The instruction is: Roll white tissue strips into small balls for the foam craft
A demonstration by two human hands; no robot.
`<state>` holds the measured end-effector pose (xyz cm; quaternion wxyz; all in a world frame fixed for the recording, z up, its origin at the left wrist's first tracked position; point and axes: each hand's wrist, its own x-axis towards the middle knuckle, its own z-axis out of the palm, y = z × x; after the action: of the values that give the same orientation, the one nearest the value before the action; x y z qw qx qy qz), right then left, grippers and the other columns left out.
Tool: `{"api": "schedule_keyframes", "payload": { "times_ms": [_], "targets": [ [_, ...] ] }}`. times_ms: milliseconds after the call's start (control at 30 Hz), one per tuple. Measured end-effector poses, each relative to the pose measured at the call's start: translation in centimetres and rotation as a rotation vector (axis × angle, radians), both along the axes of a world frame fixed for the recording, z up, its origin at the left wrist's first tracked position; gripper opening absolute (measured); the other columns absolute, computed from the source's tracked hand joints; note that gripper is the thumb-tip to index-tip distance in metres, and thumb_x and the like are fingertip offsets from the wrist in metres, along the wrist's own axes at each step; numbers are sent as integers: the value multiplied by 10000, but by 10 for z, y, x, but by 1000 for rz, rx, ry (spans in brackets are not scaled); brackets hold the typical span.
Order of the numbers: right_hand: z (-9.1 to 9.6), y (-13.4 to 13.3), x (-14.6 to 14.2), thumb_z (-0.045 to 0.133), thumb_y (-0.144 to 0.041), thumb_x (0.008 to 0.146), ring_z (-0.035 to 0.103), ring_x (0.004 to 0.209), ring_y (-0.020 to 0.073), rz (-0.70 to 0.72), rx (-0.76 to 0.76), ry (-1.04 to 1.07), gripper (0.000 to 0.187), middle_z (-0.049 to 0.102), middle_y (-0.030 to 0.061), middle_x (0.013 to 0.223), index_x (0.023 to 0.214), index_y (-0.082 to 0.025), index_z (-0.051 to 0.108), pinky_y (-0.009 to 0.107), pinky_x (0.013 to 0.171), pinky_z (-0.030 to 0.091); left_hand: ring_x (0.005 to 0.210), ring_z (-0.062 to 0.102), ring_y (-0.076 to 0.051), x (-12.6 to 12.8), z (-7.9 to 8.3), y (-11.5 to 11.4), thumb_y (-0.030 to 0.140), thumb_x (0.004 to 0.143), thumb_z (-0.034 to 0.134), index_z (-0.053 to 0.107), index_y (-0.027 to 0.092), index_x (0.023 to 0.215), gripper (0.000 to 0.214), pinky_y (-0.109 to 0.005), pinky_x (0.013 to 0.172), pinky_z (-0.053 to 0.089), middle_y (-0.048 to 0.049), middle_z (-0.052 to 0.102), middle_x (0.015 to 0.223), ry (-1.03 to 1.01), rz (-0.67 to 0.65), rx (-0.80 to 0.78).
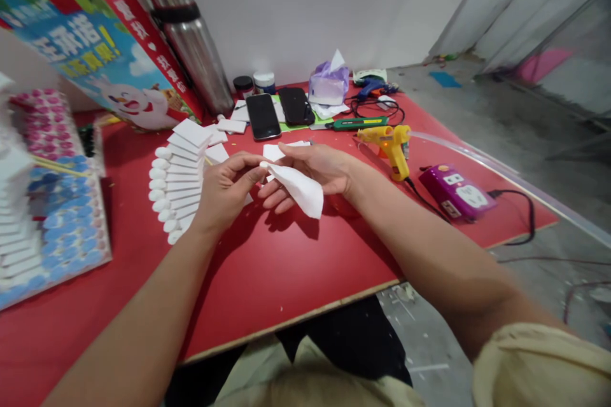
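My left hand [229, 187] is closed, thumb and fingertips pinching one corner of a thin white sheet [303, 189], which looks like tissue. The sheet drapes across my right hand [317, 168], whose palm faces up with the fingers stretched out beneath it. Its thumb lies away from the sheet. A small whitish tip shows at the left fingertips; what it is I cannot make out. Just left of my left hand, a fan of white cards [184, 184] lies on the red table [286, 273], with a row of white rounded pieces [160, 184] along its outer ends.
A yellow glue gun [394, 149] and a purple power socket [456, 194] stand at the right, with cables. Behind are a green-handled cutter [360, 123], two phones [263, 117], a tissue pack [328, 86] and a steel flask [193, 44]. Stacked cards [16, 222] stand at left.
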<state>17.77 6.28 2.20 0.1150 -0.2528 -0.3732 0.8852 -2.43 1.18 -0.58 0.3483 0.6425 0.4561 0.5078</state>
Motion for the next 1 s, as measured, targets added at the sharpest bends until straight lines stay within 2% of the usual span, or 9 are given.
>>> {"api": "schedule_keyframes", "payload": {
  "times_ms": [100, 233, 333, 467, 567, 667, 800, 900, 1000],
  "targets": [
    [-2, -3, -2, 240, -378, 1103, 743, 786, 235, -9, -37, 51, 467, 749, 130, 858, 1020, -110, 614, 480, 790, 632, 844, 686, -181, -1, 1, 0, 306, 871, 739, 801, 246, 924, 102, -296, 824, 544, -28, 764, 907, 36, 1, 11],
    [-3, -9, -5, 510, -268, 1048, 569, 545, 108, -114, 85, 40, 213, 653, 21, 707, 932, -124, 617, 275, 592, 574, 794, 676, -182, -1, 0, 0, 335, 864, 746, 803, 233, 935, 137, -296, 768, 546, -33, 762, 878, 27, 25, -13],
    [-2, -11, -5, 650, -256, 976, 473, 516, 71, -162, 219, -2, 171, 600, -3, 679, 872, -121, 633, 193, 489, 450, 763, 673, -179, 0, -3, 2, 338, 838, 767, 807, 225, 920, 145, -288, 735, 545, -34, 769, 858, -10, 50, -43],
    [-2, -10, -5, 759, -298, 884, 477, 532, 72, -204, 506, -99, 182, 596, -30, 671, 936, -140, 686, 190, 497, 433, 742, 667, -172, 1, -6, 3, 337, 822, 784, 811, 220, 915, 152, -284, 720, 544, -36, 769, 836, -46, 64, -73],
    [-6, -8, -7, 750, -296, 873, 534, 542, 87, -274, 672, -204, 187, 647, -20, 701, 975, -163, 666, 201, 495, 440, 735, 667, -162, 1, -8, 3, 321, 809, 797, 811, 214, 919, 154, -279, 717, 545, -38, 772, 844, -105, 82, -110],
    [-10, -8, -10, 694, -304, 900, 556, 546, 104, -346, 888, -352, 147, 667, 9, 696, 866, -169, 647, 210, 475, 410, 726, 666, -154, 2, -9, 3, 305, 793, 813, 810, 209, 914, 155, -274, 708, 545, -38, 770, 834, -154, 88, -142],
    [-12, -13, -15, 684, -348, 889, 558, 580, 123, -443, 1107, -516, 219, 663, 24, 677, 766, -175, 629, 223, 498, 376, 708, 661, -148, 5, -11, 2, 306, 789, 819, 802, 211, 907, 153, -268, 692, 546, -26, 752, 794, -167, 103, -121],
    [-10, -18, -18, 669, -290, 885, 539, 628, 124, -528, 1266, -522, 192, 642, 15, 679, 740, -172, 624, 236, 560, 366, 691, 660, -150, 7, -10, 0, 301, 780, 822, 792, 201, 892, 154, -274, 677, 549, -23, 750, 785, -143, 162, -76],
    [-9, -20, -17, 647, -227, 892, 509, 638, 117, -511, 1420, -441, 166, 619, 1, 668, 741, -158, 648, 250, 605, 352, 699, 671, -153, 7, -8, -1, 268, 750, 842, 782, 196, 848, 135, -277, 688, 554, -22, 752, 784, -141, 168, -48]
  ]
}}
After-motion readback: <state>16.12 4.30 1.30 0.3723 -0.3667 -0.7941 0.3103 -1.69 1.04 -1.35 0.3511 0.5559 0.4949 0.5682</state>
